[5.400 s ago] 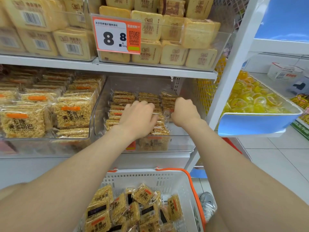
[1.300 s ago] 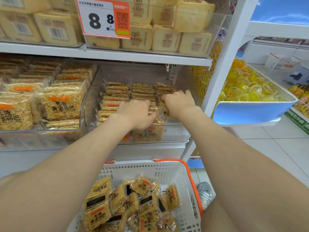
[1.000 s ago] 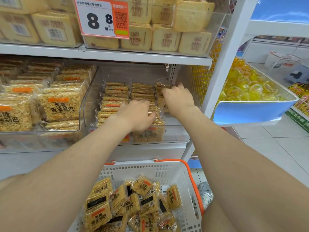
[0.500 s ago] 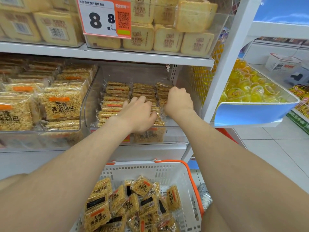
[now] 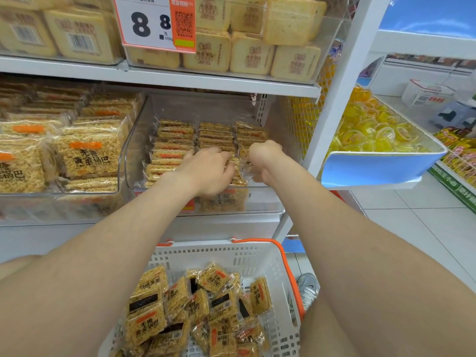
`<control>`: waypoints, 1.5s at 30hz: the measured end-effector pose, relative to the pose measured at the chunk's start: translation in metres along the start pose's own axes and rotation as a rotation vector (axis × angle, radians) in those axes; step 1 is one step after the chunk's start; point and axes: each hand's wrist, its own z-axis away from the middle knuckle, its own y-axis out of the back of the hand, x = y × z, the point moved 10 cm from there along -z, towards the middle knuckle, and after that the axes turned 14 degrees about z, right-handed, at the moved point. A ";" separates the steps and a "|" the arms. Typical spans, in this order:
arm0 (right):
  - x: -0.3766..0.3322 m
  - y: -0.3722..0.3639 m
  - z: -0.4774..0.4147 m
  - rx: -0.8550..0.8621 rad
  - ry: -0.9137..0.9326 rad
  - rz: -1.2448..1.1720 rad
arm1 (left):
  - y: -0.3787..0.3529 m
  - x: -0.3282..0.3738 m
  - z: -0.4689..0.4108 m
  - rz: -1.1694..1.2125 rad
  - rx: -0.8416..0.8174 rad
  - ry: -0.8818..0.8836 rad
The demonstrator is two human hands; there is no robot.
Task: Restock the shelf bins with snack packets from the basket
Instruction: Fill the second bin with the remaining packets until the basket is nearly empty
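Head camera looks down past two bare forearms. Nearest, at the bottom edge, stands a white basket (image 5: 257, 256) with an orange rim. Loose snack packets (image 5: 146, 323) lie in it in a jumbled heap, some face up and some showing dark backs. A grey shoe (image 5: 307, 287) shows on the floor tiles just right of the basket.

Beyond the basket, both arms reach into a clear bin (image 5: 270, 199) on the lower shelf. Stocked packets (image 5: 175, 140) stand there on edge in three rows running front to back. The left hand (image 5: 208, 171) lies palm down over the middle row, its fingers curled over the top edges of the front packets there. The right hand (image 5: 262, 155) is just beside it at the right-hand row, knuckles up and fingers bent under out of sight. Whether it grips a packet cannot be told. The two hands are near each other but apart.

Left of this bin, a second clear bin holds larger packs (image 5: 87, 158) of the same golden snack.

Farther up, the white shelf board (image 5: 180, 78) carries pale square cakes (image 5: 252, 55) in clear bins, with a price tag (image 5: 154, 21) reading 8.8 clipped in front. To the right, past the white upright, a blue tray (image 5: 373, 171) holds yellow jelly cups (image 5: 368, 130).
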 end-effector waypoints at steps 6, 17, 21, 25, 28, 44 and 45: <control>0.012 -0.007 0.008 -0.155 -0.052 0.053 | 0.009 0.007 0.011 0.011 0.093 -0.015; -0.025 -0.006 0.035 0.104 0.559 1.037 | 0.019 0.023 0.038 -0.040 0.147 -0.070; -0.035 0.005 0.062 0.286 0.699 1.105 | 0.028 0.024 0.060 -0.030 0.164 -0.113; -0.033 -0.014 0.108 0.223 0.893 0.987 | 0.041 0.027 0.088 -0.063 0.195 -0.159; -0.020 -0.033 0.143 0.340 1.070 1.091 | 0.047 0.031 0.111 -0.016 0.208 -0.237; 0.099 -0.213 0.140 -0.391 0.976 1.565 | -0.079 -0.096 0.164 -0.330 -0.701 0.148; 0.102 -0.225 0.140 -0.410 0.986 1.594 | -0.082 -0.100 0.165 -0.357 -0.709 0.154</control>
